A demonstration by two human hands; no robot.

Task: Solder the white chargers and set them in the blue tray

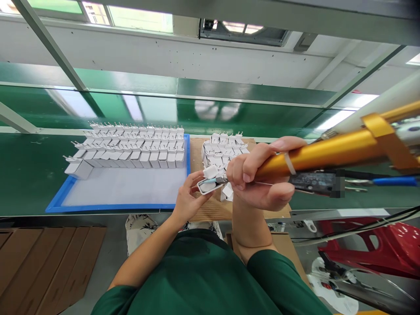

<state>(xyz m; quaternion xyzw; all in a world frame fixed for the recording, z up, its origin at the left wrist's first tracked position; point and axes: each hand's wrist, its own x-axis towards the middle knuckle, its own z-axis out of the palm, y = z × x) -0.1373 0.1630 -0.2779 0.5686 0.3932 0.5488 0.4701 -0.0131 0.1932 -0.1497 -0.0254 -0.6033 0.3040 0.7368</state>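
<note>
My left hand (189, 195) is closed on a small white charger plug (207, 185) and holds it just above the brown board (210, 209). My right hand (262, 175) is wrapped round a long gold-coloured power tool (331, 151). The tool's tip meets the charger plug in my left hand. A heap of white charger plugs (223, 151) lies on the board behind my hands.
A blue-rimmed white tray (124, 188) holds rows of white charger plugs (131, 146) at its far side, on the green bench (29, 175). A red plastic stool (387, 247) and cables sit at lower right. Brown cardboard (42, 262) lies at lower left.
</note>
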